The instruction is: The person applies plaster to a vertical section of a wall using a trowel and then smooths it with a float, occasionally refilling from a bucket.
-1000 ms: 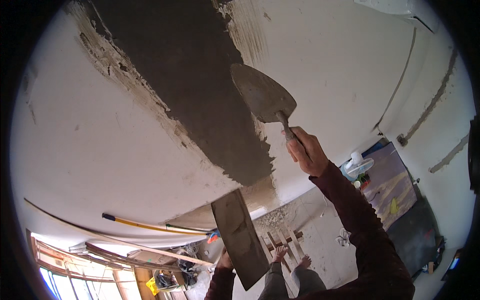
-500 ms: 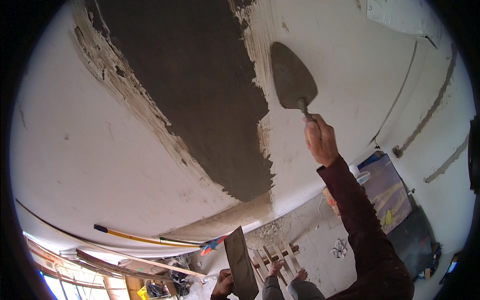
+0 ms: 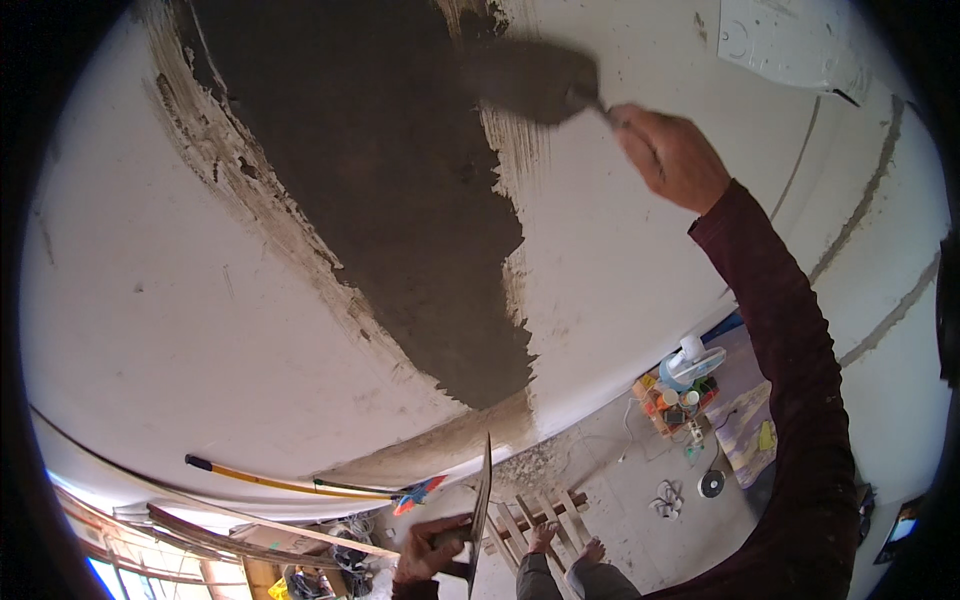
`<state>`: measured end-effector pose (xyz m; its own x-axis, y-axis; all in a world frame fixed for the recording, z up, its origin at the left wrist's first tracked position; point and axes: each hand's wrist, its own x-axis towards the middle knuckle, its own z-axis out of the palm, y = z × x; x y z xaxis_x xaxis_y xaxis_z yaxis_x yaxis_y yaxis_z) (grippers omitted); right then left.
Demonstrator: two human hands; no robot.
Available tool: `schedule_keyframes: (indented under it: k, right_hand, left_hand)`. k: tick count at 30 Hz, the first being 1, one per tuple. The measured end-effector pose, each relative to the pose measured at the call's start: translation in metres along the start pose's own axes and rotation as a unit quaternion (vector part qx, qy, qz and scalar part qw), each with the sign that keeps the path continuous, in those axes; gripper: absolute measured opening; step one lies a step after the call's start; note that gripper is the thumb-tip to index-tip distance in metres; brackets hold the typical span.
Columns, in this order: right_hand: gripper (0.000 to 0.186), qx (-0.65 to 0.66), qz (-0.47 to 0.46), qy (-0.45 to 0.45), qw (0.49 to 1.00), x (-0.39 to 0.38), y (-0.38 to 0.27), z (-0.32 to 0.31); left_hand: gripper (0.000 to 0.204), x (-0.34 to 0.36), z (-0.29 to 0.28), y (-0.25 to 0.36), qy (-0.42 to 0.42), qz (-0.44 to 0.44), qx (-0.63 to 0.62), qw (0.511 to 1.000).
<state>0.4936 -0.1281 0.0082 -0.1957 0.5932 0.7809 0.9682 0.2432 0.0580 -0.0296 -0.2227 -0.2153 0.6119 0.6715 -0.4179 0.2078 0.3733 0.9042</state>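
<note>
My right hand [image 3: 672, 160] is closed on a pointed trowel [image 3: 540, 82], its blade blurred over the right edge of a long dark grey mortar band [image 3: 370, 250] on the white wall [image 3: 170, 300]; whether it touches the surface I cannot tell. Pale, ragged streaks [image 3: 290, 230] border the band. Low in the view, my left hand [image 3: 430, 550] grips a flat rectangular plastering float [image 3: 480, 500] by its handle, the plate turned nearly edge-on.
My bare feet [image 3: 543, 535] stand on a slatted wooden platform [image 3: 510, 522]. Below lie a crate of small items [image 3: 672, 408], a fan [image 3: 682, 362] and cables. A yellow pole [image 3: 280, 480] and long boards [image 3: 200, 525] are at lower left. A white wall-mounted box [image 3: 785, 45] is upper right.
My right hand has risen, and the trowel blade has swung left onto the band's edge. The float in my left hand has tilted from face-on to nearly edge-on.
</note>
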Motion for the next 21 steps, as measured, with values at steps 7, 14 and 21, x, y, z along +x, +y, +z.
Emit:
schedule_keyframes:
  k: [7,14,21]
  right_hand:
    - [0.023,0.163,0.013,-0.032,0.986,-0.044,-0.031,0.079]
    - [0.015,0.129,0.054,-0.157,0.978,-0.352,-0.135,0.155]
    - [0.023,0.123,0.314,-0.218,0.916,-0.607,-0.279,0.048]
  left_hand:
    - [0.042,0.018,-0.026,0.186,0.277,0.352,0.413,0.793]
    - [0.033,0.07,0.034,0.411,0.4,0.466,0.672,0.413]
    - [0.033,0.147,0.01,0.336,0.33,0.596,0.677,0.278]
